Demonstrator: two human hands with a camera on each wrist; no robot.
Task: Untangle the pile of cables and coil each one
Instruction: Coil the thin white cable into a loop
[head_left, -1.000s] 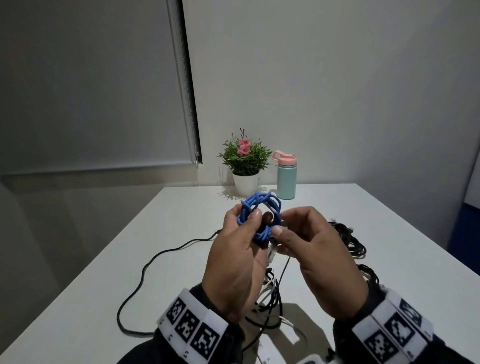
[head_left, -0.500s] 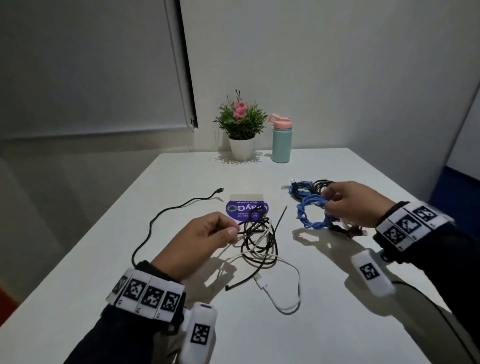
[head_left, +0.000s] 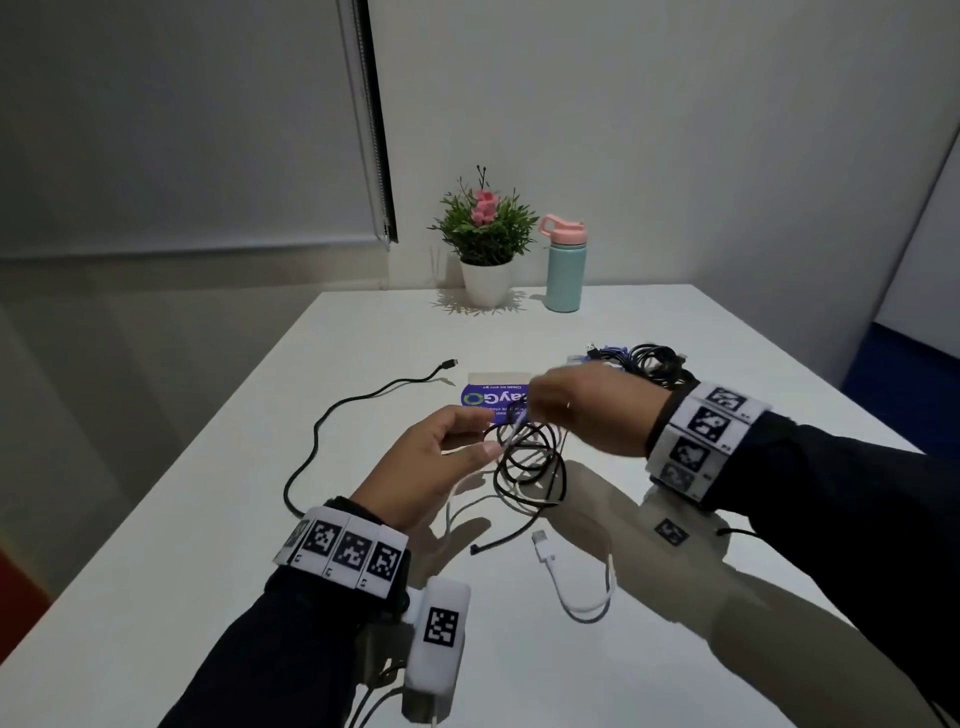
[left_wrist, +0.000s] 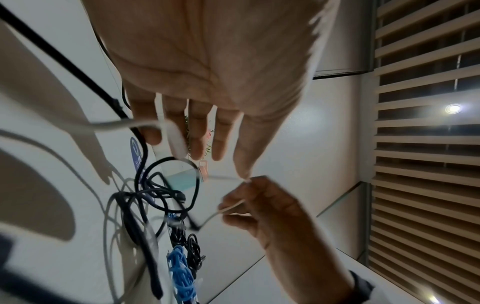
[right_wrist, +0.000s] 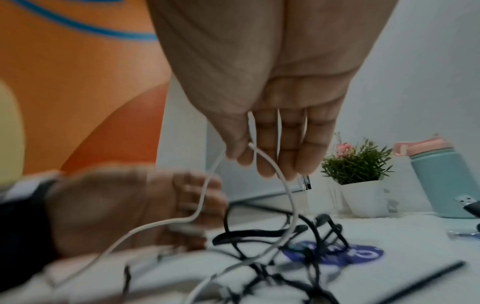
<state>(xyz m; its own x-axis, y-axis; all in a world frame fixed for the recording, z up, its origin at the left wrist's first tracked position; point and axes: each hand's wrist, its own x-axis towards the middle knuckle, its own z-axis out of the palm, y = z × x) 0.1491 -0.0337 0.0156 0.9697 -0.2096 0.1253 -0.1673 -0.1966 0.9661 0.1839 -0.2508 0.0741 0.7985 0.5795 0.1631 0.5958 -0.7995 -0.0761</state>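
Note:
A tangle of black cable (head_left: 530, 462) and white cable (head_left: 587, 608) lies mid-table. My left hand (head_left: 491, 434) hovers at its left edge, fingers curled, with the white cable (left_wrist: 166, 127) running across them. Just right of it, my right hand (head_left: 524, 410) pinches the same white cable (right_wrist: 283, 185) between thumb and forefinger, lifting a strand out of the black loops (right_wrist: 272, 232). The blue coil (left_wrist: 179, 267) lies with other coiled cables (head_left: 649, 358) at the back right, behind my right wrist. A long black cable (head_left: 311, 441) trails off to the left.
A purple-labelled packet (head_left: 493, 397) lies under the far side of the tangle. A potted plant (head_left: 485, 249) and a teal bottle (head_left: 563, 270) stand at the table's far edge. The white USB plug (head_left: 540, 538) rests near my left wrist.
My right hand has let go of the blue coil at the back right and swung left to the tangle, where it now pinches the white cable. The left hand has risen slightly.

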